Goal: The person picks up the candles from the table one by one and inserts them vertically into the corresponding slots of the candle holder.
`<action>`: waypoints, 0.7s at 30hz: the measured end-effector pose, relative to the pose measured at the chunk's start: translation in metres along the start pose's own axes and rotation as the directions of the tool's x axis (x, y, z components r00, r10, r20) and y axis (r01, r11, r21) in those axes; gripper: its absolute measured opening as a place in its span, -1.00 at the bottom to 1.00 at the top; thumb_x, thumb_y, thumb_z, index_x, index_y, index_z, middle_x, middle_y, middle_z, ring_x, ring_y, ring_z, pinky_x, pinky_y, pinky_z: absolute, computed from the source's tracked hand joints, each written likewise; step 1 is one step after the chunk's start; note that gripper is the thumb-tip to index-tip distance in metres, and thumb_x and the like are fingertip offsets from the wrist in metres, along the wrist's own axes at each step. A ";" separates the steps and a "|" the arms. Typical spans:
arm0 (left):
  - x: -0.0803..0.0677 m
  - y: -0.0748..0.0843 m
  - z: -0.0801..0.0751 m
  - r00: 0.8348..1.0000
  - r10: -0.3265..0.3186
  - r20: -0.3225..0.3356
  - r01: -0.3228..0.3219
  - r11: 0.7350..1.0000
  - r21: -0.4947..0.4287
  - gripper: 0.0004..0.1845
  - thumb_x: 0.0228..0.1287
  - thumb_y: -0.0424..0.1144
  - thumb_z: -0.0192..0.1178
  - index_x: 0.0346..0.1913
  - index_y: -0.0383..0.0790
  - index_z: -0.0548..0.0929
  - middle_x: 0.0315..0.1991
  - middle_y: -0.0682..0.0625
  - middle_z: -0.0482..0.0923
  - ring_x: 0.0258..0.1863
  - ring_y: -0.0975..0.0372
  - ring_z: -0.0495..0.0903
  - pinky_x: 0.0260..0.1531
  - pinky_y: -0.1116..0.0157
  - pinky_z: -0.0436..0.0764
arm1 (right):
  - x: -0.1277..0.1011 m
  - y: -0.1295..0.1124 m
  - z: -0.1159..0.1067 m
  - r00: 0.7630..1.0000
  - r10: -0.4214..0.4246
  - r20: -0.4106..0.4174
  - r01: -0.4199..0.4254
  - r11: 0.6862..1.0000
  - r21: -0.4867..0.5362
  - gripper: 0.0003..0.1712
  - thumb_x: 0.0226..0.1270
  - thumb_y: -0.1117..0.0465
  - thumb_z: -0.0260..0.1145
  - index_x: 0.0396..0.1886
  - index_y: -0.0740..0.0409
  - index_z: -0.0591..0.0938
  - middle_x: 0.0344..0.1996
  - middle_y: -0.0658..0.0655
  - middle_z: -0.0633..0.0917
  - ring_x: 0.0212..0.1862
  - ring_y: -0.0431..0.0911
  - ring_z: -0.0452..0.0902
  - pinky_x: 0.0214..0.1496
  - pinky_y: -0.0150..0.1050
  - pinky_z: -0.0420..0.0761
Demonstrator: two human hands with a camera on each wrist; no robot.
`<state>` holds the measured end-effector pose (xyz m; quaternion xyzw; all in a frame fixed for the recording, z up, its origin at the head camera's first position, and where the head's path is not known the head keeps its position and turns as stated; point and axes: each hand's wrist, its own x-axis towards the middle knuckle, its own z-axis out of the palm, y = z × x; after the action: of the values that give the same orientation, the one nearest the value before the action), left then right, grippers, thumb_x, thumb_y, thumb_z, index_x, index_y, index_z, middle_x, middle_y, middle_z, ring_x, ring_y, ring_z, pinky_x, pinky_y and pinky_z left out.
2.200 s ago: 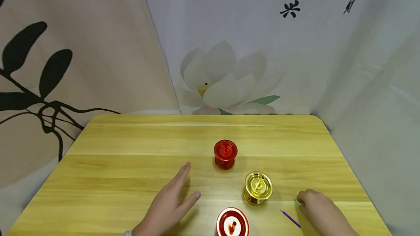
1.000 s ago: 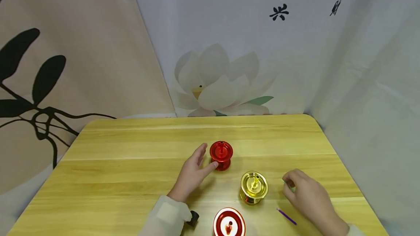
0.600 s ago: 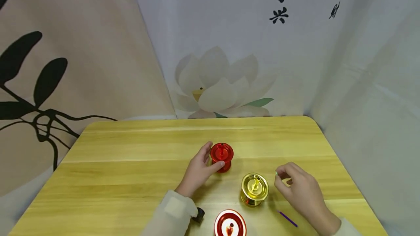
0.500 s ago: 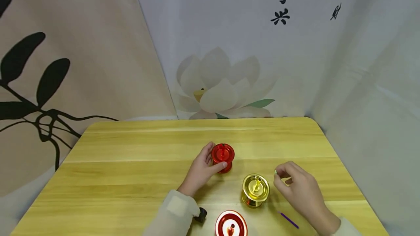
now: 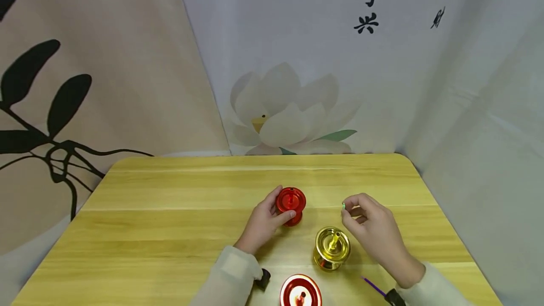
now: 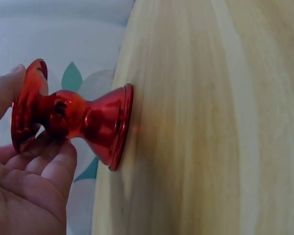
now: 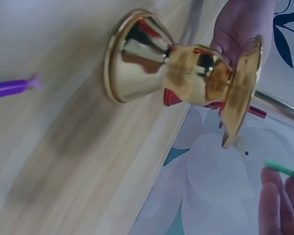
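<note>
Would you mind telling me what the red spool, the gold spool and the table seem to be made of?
The red spool and the gold spool look like polished, coloured metal: both show sharp mirror reflections, though glossy plastic cannot be ruled out. The table looks like pale wood or a wood-grain laminate, with long grain streaks and a soft sheen.

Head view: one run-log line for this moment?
left hand grips red spool | right hand pinches green stick | gold spool free | table
</note>
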<state>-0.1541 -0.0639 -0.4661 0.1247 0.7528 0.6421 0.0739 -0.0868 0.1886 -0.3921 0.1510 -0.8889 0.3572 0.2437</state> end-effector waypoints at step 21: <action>-0.001 -0.003 -0.001 1.000 0.027 -0.006 -0.026 0.994 0.105 -0.14 0.29 -0.17 0.40 0.52 -0.37 0.21 0.38 -0.28 0.40 0.31 -0.01 0.48 0.25 0.13 0.52 | 0.033 -0.012 0.022 0.992 0.058 0.110 -0.068 0.993 0.091 -0.79 0.22 0.42 0.38 -0.31 0.02 0.60 -0.36 -0.08 0.65 -0.37 -0.27 0.65 -0.39 -0.34 0.66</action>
<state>-0.1542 -0.0659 -0.4690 0.1359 0.7840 0.6032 0.0559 -0.1165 0.1616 -0.3812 0.1531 -0.8871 0.3980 0.1767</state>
